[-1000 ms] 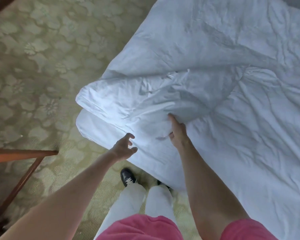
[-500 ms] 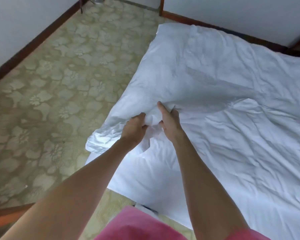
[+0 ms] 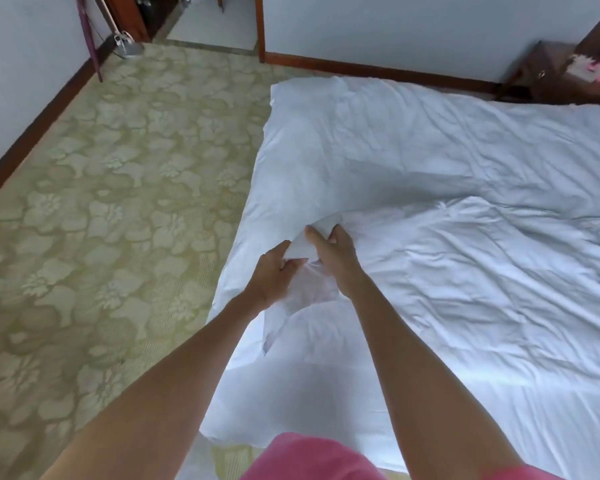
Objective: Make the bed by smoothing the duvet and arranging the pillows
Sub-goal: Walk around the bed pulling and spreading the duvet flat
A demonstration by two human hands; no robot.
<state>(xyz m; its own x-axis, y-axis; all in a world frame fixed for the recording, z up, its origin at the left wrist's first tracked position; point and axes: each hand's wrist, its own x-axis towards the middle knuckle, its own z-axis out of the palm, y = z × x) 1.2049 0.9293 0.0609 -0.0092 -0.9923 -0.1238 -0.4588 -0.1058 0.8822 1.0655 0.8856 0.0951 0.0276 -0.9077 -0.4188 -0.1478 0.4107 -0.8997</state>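
A white, wrinkled duvet (image 3: 447, 209) covers the low bed and fills the right half of the head view. Near its left edge a bunched corner (image 3: 312, 237) of the duvet stands up between my hands. My left hand (image 3: 274, 271) grips that bunch from the left, fingers curled into the cloth. My right hand (image 3: 336, 258) grips the same bunch from the right, thumb laid over its top. Below the hands the duvet hangs in a loose fold over the bed's near side. No pillow is in view.
Green floral carpet (image 3: 111, 216) lies left of the bed. White walls with a dark wooden skirting (image 3: 361, 69) run behind. A dark wooden piece of furniture (image 3: 555, 74) stands at the far right corner. A doorway (image 3: 215, 22) opens at the top.
My left hand came in and took hold of the duvet corner beside my right hand. Both hands lifted the folded corner up and away from the bed's edge; my view rose toward the wall.
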